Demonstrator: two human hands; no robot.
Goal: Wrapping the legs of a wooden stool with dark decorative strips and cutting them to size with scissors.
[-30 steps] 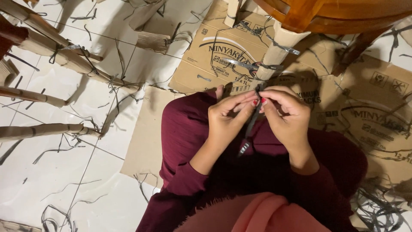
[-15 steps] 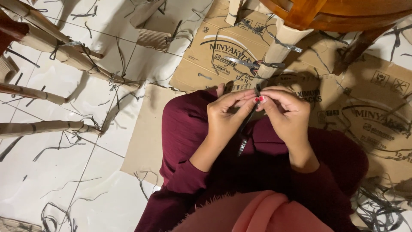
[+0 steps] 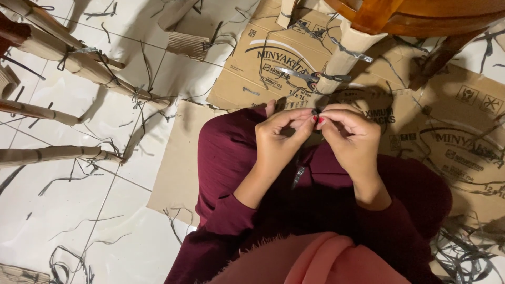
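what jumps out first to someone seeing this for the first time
At centre, the left hand and right hand meet over a maroon-clad lap, pinching a thin dark strip that hangs down between them. Just beyond them, a cardboard-wrapped chair leg stands on flattened cardboard boxes. More wrapped legs lie at the left on white floor tiles littered with dark strip offcuts.

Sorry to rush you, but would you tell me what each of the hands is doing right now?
Left hand: closed, fingertips pinching the dark strap at its top.
Right hand: closed, pinching the same strap's upper end.
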